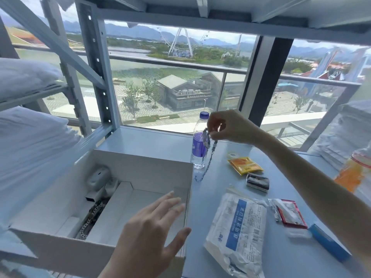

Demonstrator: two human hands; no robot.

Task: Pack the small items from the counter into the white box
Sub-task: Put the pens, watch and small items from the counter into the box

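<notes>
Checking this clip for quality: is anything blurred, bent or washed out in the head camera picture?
Head view: window daylight backlights the scene; the shelf frame leans with wide-angle distortion; the orange bottle at the right edge is smeared; the right hand and chain look soft; the mask packet print is sharp.

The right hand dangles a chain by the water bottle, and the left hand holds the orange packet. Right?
No. The head view shows the left hand open over the white box, holding nothing. The orange packet lies on the counter. The right hand does dangle the chain by the water bottle.
</notes>
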